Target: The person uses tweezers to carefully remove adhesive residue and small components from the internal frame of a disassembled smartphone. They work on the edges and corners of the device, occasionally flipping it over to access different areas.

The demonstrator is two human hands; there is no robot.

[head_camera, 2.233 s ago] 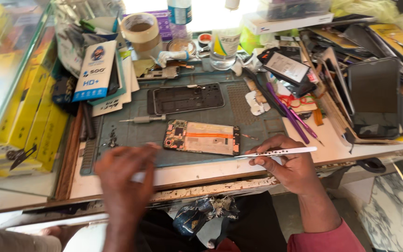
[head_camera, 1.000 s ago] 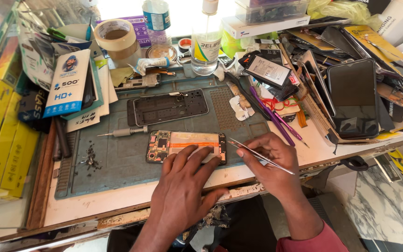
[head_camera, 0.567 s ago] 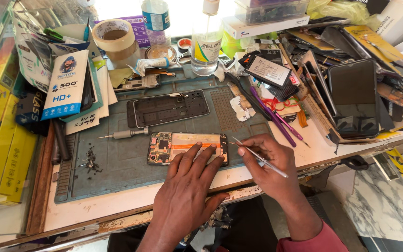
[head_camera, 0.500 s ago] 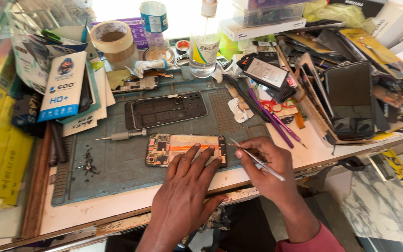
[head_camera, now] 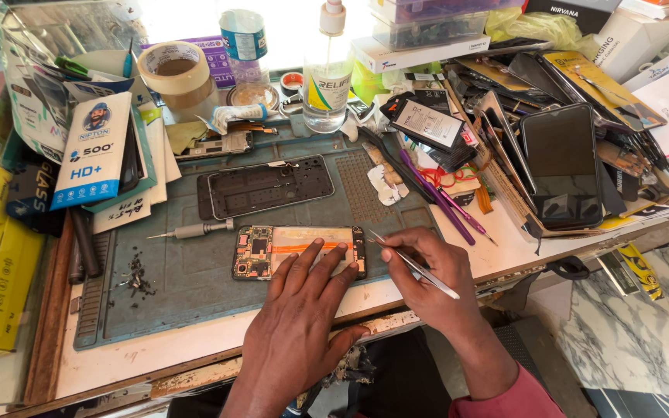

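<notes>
Opened phone [head_camera: 300, 251] – back off, circuit board showing at its left end, orange strip along the middle – lies flat on the grey-blue work mat [head_camera: 195, 294], near the mat's front edge and a bit right of its centre. Long axis runs left-right, parallel to that front edge; board end points to the mat's left edge. Left hand [head_camera: 303, 325] lies palm-down over the phone's front long side, fingers [head_camera: 315, 263] spread and flat, tips resting on the orange strip and the right half of the phone – pressing, not wrapped around anything. Right hand [head_camera: 435, 275] sits just beside the phone's right end, fingers pinched closed on metal tweezers [head_camera: 414, 265]; the tweezers' tip points up-left and ends at the phone's top right corner, whether touching I cannot tell, the shaft running back down-right across the hand. Behind the phone on the mat, parallel to it: a small screwdriver [head_camera: 195, 230], tip to the left, and further back a dark phone frame [head_camera: 269, 186], also lying left-right. A scatter of small screws [head_camera: 137, 279] sits toward the mat's left edge. At the mat's back edge stand a tape roll [head_camera: 176, 77] and a clear liquid bottle [head_camera: 327, 77]. Off the mat's right edge, on the bench, lie purple pry tools [head_camera: 443, 197] and a stack of phone screens [head_camera: 563, 162], dark glass up.
</notes>
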